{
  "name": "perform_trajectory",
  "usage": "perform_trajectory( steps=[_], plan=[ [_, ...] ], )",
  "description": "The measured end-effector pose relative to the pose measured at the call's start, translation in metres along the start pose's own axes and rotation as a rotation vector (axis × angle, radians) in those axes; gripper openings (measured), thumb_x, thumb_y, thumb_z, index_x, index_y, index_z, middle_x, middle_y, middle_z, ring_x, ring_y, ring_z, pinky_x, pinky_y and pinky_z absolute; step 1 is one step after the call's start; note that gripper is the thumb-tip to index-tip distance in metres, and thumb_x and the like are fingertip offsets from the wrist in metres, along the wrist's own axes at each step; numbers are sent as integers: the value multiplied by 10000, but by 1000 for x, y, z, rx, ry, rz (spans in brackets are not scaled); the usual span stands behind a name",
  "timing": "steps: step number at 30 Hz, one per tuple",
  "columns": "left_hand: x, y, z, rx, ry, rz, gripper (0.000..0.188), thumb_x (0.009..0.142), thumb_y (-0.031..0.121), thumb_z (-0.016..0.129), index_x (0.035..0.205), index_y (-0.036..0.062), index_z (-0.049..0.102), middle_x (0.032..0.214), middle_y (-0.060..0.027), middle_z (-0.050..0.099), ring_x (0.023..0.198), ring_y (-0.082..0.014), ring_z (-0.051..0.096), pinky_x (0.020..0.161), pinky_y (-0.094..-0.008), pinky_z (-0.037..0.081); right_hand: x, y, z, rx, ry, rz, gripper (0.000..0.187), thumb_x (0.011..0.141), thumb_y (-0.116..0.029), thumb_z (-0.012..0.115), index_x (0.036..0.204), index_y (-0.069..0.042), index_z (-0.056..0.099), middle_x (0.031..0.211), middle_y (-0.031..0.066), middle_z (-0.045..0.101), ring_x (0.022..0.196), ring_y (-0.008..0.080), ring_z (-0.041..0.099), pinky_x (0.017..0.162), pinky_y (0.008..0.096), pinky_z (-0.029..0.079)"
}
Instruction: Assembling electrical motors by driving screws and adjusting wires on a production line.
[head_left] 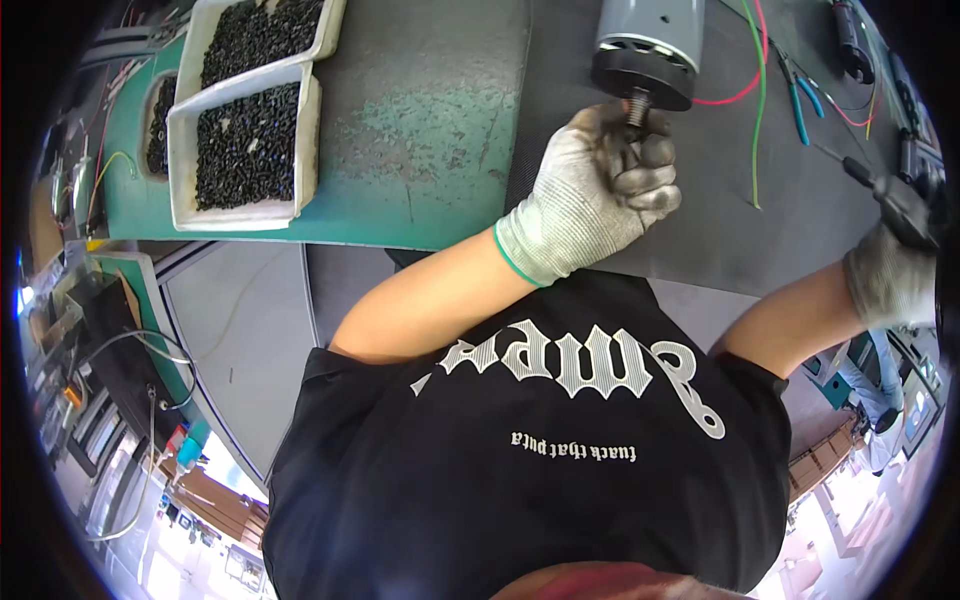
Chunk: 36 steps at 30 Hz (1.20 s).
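A grey cylindrical motor (655,30) with a black end cap lies at the top of the view, its threaded metal shaft (637,107) pointing toward me. My left hand (615,175), in a grey-white glove with blackened fingertips, is closed around the end of that shaft; the curled fingers hide the tip. At the far right, my gloved right hand (893,270) grips a black screwdriver (900,205), whose thin bit points up and left. The picture's dark rim cuts off part of this hand and tool.
Two white bins (308,140) of small black parts stand on the worn green mat (430,150) at left. Blue-handled pliers (800,105) lie right of the motor, beside a green wire (758,130) and a red wire (740,97). More dark cylinders (852,40) are at the far right.
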<state>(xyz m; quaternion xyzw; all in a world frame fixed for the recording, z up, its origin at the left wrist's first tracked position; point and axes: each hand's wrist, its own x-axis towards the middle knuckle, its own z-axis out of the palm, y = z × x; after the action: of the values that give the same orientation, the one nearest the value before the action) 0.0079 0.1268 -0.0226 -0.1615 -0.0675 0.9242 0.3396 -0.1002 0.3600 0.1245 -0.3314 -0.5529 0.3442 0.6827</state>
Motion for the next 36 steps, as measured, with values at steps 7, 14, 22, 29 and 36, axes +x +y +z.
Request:
perform_trajectory(
  steps=[7, 14, 22, 29, 36],
  plan=[
    [-2, 0, 12, 75, 56, 10, 360, 946, 366, 452, 869, 51, 610, 583, -18, 482, 402, -101, 347, 461, -242, 331, 15, 100, -57, 32, -604, -623, 449, 849, -131, 686, 1240, 31, 535, 1096, 173, 645, 941, 276, 652, 819, 357, 544],
    [-87, 41, 50, 1106, 67, 106, 321, 979, 302, 451, 941, 30, 618, 783, -72, 649, 613, -143, 602, 569, -280, 481, 10, 205, 0, -433, -1520, -957, 567, 979, -431, 472, 1404, -56, 453, 1449, 220, 403, 1343, 363, 369, 1121, 413, 266],
    [-263, 247, 91, 2037, 1595, 1290, 204, 829, 154, 615, 968, 13, 665, 869, -201, 680, 825, -384, 652, 735, -433, 518, 13, 215, -8, -448, -1458, -889, 641, 961, -537, 434, 1410, -80, 451, 1390, 237, 452, 1322, 389, 375, 1103, 448, 283],
    [-284, 338, 61, 2587, 1762, 849, 293, 863, 255, 617, 1055, 47, 690, 919, -167, 705, 843, -295, 678, 769, -357, 519, 23, 227, -40, -545, -1347, -697, 653, 954, -559, 438, 1378, -64, 477, 1331, 247, 486, 1254, 401, 420, 1062, 457, 315],
    [-272, 348, 56, 2666, 1846, 635, 292, 865, 248, 625, 1078, 56, 681, 981, -208, 687, 937, -347, 659, 845, -402, 511, 23, 226, -41, -538, -1347, -688, 627, 960, -538, 447, 1358, -55, 492, 1314, 248, 498, 1223, 396, 437, 1042, 456, 330]
  ],
)
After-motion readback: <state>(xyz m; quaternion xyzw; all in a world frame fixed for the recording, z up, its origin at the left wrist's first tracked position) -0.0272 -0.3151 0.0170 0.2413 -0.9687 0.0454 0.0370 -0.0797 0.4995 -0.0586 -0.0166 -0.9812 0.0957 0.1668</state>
